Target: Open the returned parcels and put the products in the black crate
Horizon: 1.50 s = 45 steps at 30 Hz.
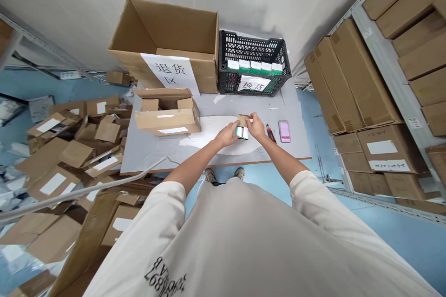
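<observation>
Over the middle of a grey table (153,148), both my hands meet around a small cardboard carton (243,119) with green-and-white packs (241,132) showing at its near side. My left hand (228,133) grips the left side of the packs, fingers curled. My right hand (256,126) holds the carton's right side and top, fingers closed on it. A white sheet lies under the carton.
An opened brown box (167,116) lies left of my hands. A large open carton (167,41) with a paper label and a black crate (254,62) holding green-white packs stand at the back. A red-black cutter (270,132) and a pink phone (285,130) lie right. Boxes are piled on the floor left (62,158); shelves of cartons stand right (376,102).
</observation>
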Available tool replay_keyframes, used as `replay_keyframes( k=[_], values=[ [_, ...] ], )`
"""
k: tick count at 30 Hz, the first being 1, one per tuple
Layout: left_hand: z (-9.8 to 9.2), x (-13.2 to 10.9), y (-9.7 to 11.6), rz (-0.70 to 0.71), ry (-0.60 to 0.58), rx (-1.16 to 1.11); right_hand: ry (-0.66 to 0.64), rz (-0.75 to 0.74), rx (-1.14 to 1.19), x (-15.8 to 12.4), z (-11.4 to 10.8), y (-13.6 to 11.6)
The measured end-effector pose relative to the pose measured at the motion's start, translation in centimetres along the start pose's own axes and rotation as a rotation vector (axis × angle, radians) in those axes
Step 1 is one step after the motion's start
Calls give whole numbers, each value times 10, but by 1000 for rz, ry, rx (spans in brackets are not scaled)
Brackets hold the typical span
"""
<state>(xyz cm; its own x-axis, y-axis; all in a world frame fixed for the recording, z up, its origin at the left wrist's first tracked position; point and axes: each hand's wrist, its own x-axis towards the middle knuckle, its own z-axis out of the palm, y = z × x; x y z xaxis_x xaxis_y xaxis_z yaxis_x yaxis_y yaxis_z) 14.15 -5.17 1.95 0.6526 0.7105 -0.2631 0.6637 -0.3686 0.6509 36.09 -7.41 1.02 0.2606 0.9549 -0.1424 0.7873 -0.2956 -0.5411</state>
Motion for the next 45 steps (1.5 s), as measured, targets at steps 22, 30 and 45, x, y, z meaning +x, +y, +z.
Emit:
replay_keyframes(
  k=[22, 30, 45],
  values=[
    [-12, 11, 5, 217, -53, 318, -72, -350, -3, -25, -10, 25],
    [-15, 4, -8, 217, -7, 127, -175, -546, -106, -24, -6, 20],
    [-15, -10, -17, 163, 3, 102, -284, -464, -395, -27, -17, -31]
  ],
)
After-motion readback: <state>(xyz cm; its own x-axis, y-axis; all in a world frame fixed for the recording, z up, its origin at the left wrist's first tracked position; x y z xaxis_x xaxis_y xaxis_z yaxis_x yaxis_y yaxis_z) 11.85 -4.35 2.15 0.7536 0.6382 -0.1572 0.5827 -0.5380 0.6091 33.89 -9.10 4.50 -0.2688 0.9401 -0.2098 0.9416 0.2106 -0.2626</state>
